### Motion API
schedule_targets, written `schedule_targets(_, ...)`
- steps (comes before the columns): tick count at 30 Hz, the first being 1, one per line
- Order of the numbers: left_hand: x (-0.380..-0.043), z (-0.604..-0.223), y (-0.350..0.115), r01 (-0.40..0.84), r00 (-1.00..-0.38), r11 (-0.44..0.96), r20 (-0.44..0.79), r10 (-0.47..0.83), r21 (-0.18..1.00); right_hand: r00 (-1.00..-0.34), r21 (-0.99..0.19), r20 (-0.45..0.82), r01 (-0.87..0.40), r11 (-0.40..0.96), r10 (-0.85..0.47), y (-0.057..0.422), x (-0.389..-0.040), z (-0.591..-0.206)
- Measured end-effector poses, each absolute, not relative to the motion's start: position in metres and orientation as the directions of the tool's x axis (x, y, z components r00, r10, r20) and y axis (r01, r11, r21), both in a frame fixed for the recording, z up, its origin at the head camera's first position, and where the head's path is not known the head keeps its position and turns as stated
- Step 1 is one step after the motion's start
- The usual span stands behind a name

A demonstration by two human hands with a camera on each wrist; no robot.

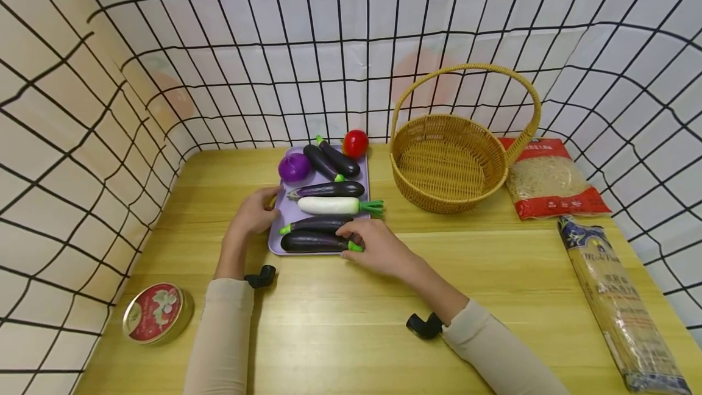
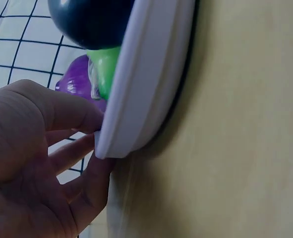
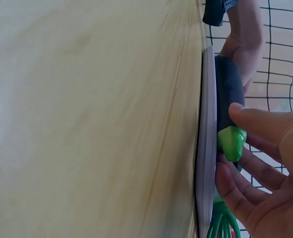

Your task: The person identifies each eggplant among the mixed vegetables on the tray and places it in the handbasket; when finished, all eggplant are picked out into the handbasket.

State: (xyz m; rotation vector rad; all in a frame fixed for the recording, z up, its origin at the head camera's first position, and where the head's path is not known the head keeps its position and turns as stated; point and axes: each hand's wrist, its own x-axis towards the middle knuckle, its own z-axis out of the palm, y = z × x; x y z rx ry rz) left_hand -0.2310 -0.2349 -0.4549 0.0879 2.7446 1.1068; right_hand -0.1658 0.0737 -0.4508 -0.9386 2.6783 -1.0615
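Observation:
A lilac tray (image 1: 285, 207) holds several eggplants, a white radish (image 1: 329, 205) with a green top and a purple onion (image 1: 294, 167). My left hand (image 1: 256, 211) pinches the tray's left rim, thumb above and fingers below in the left wrist view. At the tray's front right corner, my right hand (image 1: 378, 245) grips the front eggplant (image 1: 312, 242) near its green stem end. The right wrist view shows the thumb on that eggplant (image 3: 229, 87), which lies along the tray edge; the other fingers are partly hidden behind it. A red tomato (image 1: 356, 144) is at the back right corner.
A wicker basket (image 1: 403, 181) with a tall handle stands right of the tray. Farther right lie a red-and-clear bag (image 1: 554, 178) and a long noodle packet (image 1: 620, 303). A round tin (image 1: 158, 314) sits at front left. Black wire mesh (image 1: 329, 41) encloses the table.

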Motion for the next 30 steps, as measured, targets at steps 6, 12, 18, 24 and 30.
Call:
schedule_targets(6, -0.231, -0.457, -0.234, -0.01, -0.982, 0.716, -0.14, 0.124, 0.698, -0.801, -0.612, 0.105, -0.52, 0.596, -0.59, 0.072, -0.165, -0.452)
schedule_targets(12, -0.23, -0.46, -0.237, -0.006, -0.984, 0.692, -0.127, 0.124, 0.722, -0.818, -0.638, 0.111, -0.494, 0.591, -0.564, 0.081, -0.166, -0.443)
schedule_targets(18, -0.228, -0.462, -0.242, -0.045, -0.981, 0.676, -0.161, 0.11, 0.735, -0.843, -0.653, 0.121, -0.465, 0.598, -0.524, 0.102, -0.171, -0.433)
schedule_targets(24, -0.228, -0.461, -0.243, -0.067, -0.977, 0.665, -0.183, 0.106, 0.744, -0.861, -0.659, 0.207, -0.473, 0.585, -0.464, 0.134, -0.18, -0.42)
schedule_targets(30, -0.229, -0.461, -0.241, -0.061, -0.976, 0.665, -0.185, 0.117, 0.744, -0.884, -0.638, 0.258, -0.458, 0.619, -0.389, 0.168, -0.191, -0.408)
